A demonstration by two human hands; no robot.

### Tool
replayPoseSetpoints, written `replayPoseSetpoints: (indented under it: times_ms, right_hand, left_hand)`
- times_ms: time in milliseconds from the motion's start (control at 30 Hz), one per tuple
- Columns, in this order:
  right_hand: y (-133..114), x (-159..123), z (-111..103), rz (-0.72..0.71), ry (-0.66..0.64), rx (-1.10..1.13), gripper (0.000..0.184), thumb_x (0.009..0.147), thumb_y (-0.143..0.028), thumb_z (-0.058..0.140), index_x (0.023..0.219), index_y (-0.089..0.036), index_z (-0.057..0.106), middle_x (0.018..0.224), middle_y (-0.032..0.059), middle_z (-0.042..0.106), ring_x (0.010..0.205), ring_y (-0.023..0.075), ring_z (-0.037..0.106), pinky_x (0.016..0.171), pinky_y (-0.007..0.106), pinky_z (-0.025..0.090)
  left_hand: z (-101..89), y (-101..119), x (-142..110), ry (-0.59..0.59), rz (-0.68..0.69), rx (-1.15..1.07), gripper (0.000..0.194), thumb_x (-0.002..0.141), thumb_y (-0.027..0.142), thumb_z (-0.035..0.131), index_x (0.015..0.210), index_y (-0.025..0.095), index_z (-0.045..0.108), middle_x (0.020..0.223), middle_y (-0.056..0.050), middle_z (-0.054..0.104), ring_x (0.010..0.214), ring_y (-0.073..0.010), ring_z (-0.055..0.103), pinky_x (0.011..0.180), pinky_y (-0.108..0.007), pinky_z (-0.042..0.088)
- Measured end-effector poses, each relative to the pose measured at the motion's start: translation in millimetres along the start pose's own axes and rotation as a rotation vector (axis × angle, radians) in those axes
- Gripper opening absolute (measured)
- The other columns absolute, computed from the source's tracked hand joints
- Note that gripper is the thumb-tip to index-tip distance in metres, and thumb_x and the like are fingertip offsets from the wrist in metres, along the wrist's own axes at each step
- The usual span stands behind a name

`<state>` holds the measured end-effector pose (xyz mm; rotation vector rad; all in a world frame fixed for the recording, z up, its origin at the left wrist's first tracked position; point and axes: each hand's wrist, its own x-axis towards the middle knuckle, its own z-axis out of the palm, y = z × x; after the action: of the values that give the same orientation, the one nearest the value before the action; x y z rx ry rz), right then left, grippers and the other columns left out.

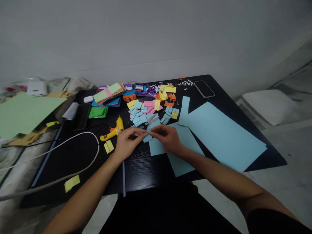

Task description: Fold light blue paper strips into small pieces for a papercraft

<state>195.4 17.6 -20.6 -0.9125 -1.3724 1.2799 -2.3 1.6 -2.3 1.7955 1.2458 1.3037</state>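
My left hand (pixel 128 140) and my right hand (pixel 168 138) meet above the middle of the table, fingertips almost touching. Both are closed in a pinch on a small piece of light blue paper, mostly covered by the fingers. Beneath them lie light blue paper sheets (pixel 156 148). Just beyond the fingertips is a pair of scissors (pixel 151 119), partly over a heap of small folded blue paper pieces (pixel 137 116). A yellow glue gun (pixel 114 130) rests left of my left hand, with a folded yellow paper piece (pixel 109 147) near it.
Large blue sheets (pixel 224 136) and a phone (pixel 204 89) lie on the right of the black table (pixel 136 177). Stacked coloured papers (pixel 109 93) and folded scraps (pixel 168 97) line the back. A white cable (pixel 94 156) loops across the left side.
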Motion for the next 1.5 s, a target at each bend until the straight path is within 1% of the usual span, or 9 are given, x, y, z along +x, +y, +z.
replayPoseSetpoints:
  times_ms: [100,200,400,600,700,833,967,1400,1500]
  right_hand:
    - [1.6,-0.2,0.2,-0.023,-0.015,-0.021,0.017,0.081,-0.036,0.084,0.091,-0.023,0.080,0.086,0.0028,0.081,0.080,0.0187,0.077,0.079,0.034,0.063]
    - [2.7,-0.7,-0.6,-0.050,-0.039,-0.085,0.016,0.084,-0.037,0.082,0.092,-0.023,0.079,0.087,0.0032,0.081,0.081,0.0196,0.077,0.079,0.035,0.063]
    - [0.1,-2.5,-1.9,-0.079,-0.065,-0.156,0.021,0.086,-0.033,0.080,0.103,-0.023,0.072,0.088,0.0026,0.081,0.086,0.0206,0.079,0.084,0.036,0.064]
    - [1.3,-3.3,1.2,-0.057,-0.086,-0.120,0.025,0.084,-0.033,0.080,0.100,-0.023,0.063,0.090,0.0027,0.077,0.085,0.0189,0.078,0.086,0.036,0.065]
    - [2.5,-3.4,1.9,-0.064,-0.065,-0.116,0.024,0.083,-0.033,0.080,0.096,-0.023,0.062,0.089,0.0019,0.075,0.083,0.0182,0.077,0.084,0.035,0.065]
    - [-0.1,-4.0,0.5,-0.121,-0.056,-0.197,0.017,0.086,-0.033,0.076,0.092,-0.023,0.063,0.088,0.0025,0.074,0.082,0.0181,0.075,0.082,0.034,0.064]
    - [-3.2,-3.8,-2.1,-0.140,-0.098,-0.278,0.017,0.087,-0.035,0.077,0.090,-0.022,0.066,0.086,0.0026,0.074,0.081,0.0186,0.075,0.082,0.034,0.063]
    - [-6.1,-0.6,-3.9,-0.142,-0.097,-0.278,0.022,0.087,-0.040,0.079,0.084,-0.021,0.071,0.082,0.0019,0.076,0.077,0.0172,0.074,0.077,0.031,0.062]
    - [-5.8,1.0,-4.4,-0.108,-0.076,-0.211,0.024,0.085,-0.043,0.081,0.084,-0.021,0.071,0.080,0.0013,0.075,0.075,0.0174,0.073,0.076,0.033,0.062]
  left_hand:
    - [0.6,0.2,0.7,-0.024,-0.024,0.001,0.010,0.084,0.027,0.081,0.089,0.019,0.078,0.077,-0.002,0.076,0.065,-0.0126,0.069,0.062,-0.023,0.055]
    - [-0.2,1.4,2.2,-0.109,-0.055,-0.007,0.013,0.089,0.029,0.077,0.096,0.019,0.075,0.078,-0.002,0.075,0.069,-0.0138,0.070,0.065,-0.024,0.057]
    - [-5.7,3.6,3.1,-0.221,-0.002,0.152,0.014,0.096,0.032,0.069,0.091,0.019,0.073,0.074,0.001,0.068,0.068,-0.0124,0.064,0.060,-0.022,0.049]
    - [-3.0,2.1,2.8,-0.153,-0.002,0.085,0.014,0.096,0.030,0.068,0.089,0.018,0.071,0.074,0.000,0.068,0.065,-0.0115,0.061,0.062,-0.023,0.049]
    - [-3.3,1.8,3.5,-0.163,-0.036,0.060,0.014,0.095,0.031,0.069,0.089,0.018,0.071,0.073,0.000,0.068,0.064,-0.0116,0.061,0.059,-0.023,0.048]
    - [-6.6,2.9,4.8,-0.195,-0.047,0.079,0.015,0.095,0.033,0.069,0.091,0.018,0.072,0.072,0.001,0.067,0.065,-0.0121,0.061,0.058,-0.022,0.047]
    - [-8.6,3.9,5.8,-0.116,-0.024,0.067,0.014,0.094,0.031,0.069,0.090,0.018,0.072,0.075,0.000,0.069,0.066,-0.0122,0.062,0.062,-0.023,0.049]
    - [-8.7,3.0,3.6,-0.033,-0.011,0.063,0.014,0.095,0.031,0.069,0.088,0.019,0.072,0.076,0.000,0.071,0.067,-0.0128,0.062,0.065,-0.026,0.051]
    - [-8.8,3.0,2.9,-0.022,-0.035,0.038,0.015,0.095,0.032,0.069,0.088,0.019,0.072,0.076,0.000,0.070,0.066,-0.0126,0.062,0.064,-0.026,0.051]
